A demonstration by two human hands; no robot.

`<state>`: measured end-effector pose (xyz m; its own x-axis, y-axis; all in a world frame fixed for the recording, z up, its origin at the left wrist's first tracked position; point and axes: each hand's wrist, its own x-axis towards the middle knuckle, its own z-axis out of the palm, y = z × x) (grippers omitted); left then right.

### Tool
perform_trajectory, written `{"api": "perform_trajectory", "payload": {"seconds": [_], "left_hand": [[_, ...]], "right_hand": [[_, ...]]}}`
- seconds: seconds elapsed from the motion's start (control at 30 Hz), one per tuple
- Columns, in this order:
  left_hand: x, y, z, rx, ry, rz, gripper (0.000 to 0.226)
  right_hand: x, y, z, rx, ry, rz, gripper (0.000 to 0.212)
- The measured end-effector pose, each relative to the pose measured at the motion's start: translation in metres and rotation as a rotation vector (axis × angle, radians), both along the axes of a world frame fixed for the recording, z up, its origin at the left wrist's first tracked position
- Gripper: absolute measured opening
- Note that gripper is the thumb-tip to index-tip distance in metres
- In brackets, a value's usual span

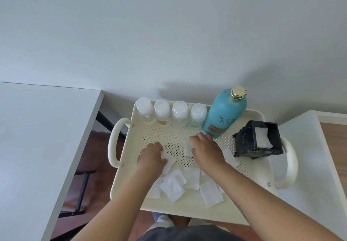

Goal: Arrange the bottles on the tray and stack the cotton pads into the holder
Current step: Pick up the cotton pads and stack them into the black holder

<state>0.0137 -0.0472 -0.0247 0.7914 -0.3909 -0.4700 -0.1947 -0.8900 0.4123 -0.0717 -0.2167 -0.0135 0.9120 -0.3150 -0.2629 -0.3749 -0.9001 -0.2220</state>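
Observation:
A cream perforated tray holds several small clear bottles in a row along its far edge, with a tall turquoise bottle at the row's right end. The black pad holder stands at the tray's right with white pads inside. Several square cotton pads lie scattered on the near half. My left hand rests palm down on a pad at the left. My right hand pinches another pad near the middle.
A white table lies to the left, and a white surface sits to the right of the tray. Between them I see wooden floor and a dark table leg. The tray has handles on both sides. A wall rises behind.

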Motion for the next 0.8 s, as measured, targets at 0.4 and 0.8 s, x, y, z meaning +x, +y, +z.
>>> {"api": "perform_trajectory", "payload": {"seconds": [0.4,0.8], "left_hand": [[0.009,0.005,0.012,-0.205,0.098,0.048,0.012],[-0.012,-0.019,0.070,-0.645,0.290,0.217,0.010]], "right_hand": [[-0.005,0.000,0.004,0.322,-0.167,-0.142,0.007],[-0.064,-0.024,0.087,0.794,-0.556,-0.540,0.003]]}}
